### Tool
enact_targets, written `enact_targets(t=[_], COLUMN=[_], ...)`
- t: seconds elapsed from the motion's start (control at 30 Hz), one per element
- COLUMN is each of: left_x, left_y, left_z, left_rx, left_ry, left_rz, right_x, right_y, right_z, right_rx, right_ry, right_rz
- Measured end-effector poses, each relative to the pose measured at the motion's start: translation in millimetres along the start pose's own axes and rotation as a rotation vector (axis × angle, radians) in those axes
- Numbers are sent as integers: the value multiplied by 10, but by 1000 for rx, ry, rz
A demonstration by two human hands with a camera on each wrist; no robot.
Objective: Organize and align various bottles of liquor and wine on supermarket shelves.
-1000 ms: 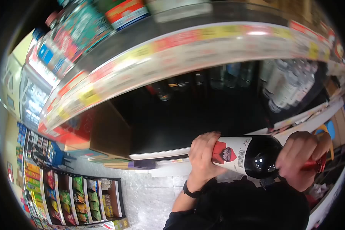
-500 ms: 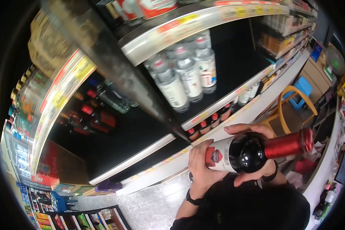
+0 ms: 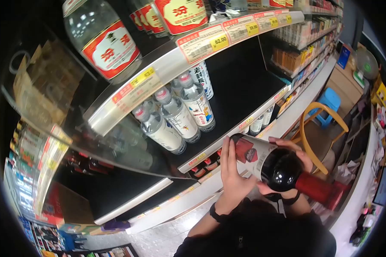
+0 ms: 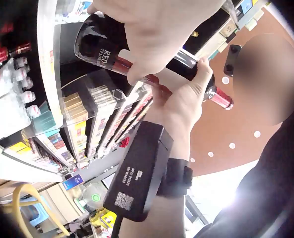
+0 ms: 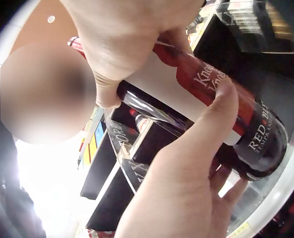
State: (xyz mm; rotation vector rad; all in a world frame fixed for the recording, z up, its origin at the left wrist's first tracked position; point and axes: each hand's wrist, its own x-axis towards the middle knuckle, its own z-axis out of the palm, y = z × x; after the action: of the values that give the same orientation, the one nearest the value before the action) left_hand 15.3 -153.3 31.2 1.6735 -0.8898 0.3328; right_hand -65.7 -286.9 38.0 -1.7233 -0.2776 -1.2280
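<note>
A dark wine bottle (image 3: 283,171) with a red foil neck (image 3: 317,188) lies tilted between both hands in the head view, its neck pointing right and down. My left hand (image 3: 233,175) grips it toward the base, with the thumb (image 5: 221,106) across the red and white label in the right wrist view. Around the shoulder, my right hand (image 3: 304,158) holds the bottle; part of that hand is hidden behind the glass. White lettering, "RED" among it, shows near the base (image 5: 266,139) in the right wrist view.
Clear bottles with pink caps (image 3: 178,113) stand on a black shelf ahead, below a ledge with price tags (image 3: 218,40). Larger red-labelled bottles (image 3: 111,51) sit above. A wooden chair (image 3: 319,132) and blue stool (image 3: 328,103) are to the right, beside a white counter (image 3: 351,197).
My right hand has gone from the foil neck to the bottle's shoulder. The bottle's neck now tips further down. The head view has swung right along the shelves, bringing the chair into view.
</note>
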Motion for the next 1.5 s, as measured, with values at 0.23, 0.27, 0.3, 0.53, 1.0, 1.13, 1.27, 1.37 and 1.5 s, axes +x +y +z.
enact_targets(t=[0.23, 0.27, 0.3, 0.53, 1.0, 1.13, 1.27, 1.37, 1.5], left_x=[234, 297, 359, 676, 988, 1023, 986, 968, 967], left_y=[-187, -184, -216, -316, -538, -585, -561, -469, -460], left_z=[99, 128, 164, 486, 666, 644, 697, 705, 691], left_rx=[3, 5, 18, 176, 292, 230, -19, -189, -561], left_ry=[14, 34, 48, 55, 67, 42, 17, 16, 142], left_rz=[38, 43, 36, -75, -227, -248, -416, -589, -599], right_x=[271, 327, 386, 740, 1276, 1494, 1662, 1778, 1832], right_y=[286, 345, 414, 978, 1314, 1359, 1364, 1346, 1379], right_z=[149, 155, 154, 47, 254, 364, 458, 527, 631], right_rx=[-61, -14, 36, 119, 164, 28, -101, -215, -237], right_ry=[86, 117, 144, 187, 126, 166, 106, 10, -117], right_rz=[-88, -105, -123, -3, 222, 203, 197, 159, 167])
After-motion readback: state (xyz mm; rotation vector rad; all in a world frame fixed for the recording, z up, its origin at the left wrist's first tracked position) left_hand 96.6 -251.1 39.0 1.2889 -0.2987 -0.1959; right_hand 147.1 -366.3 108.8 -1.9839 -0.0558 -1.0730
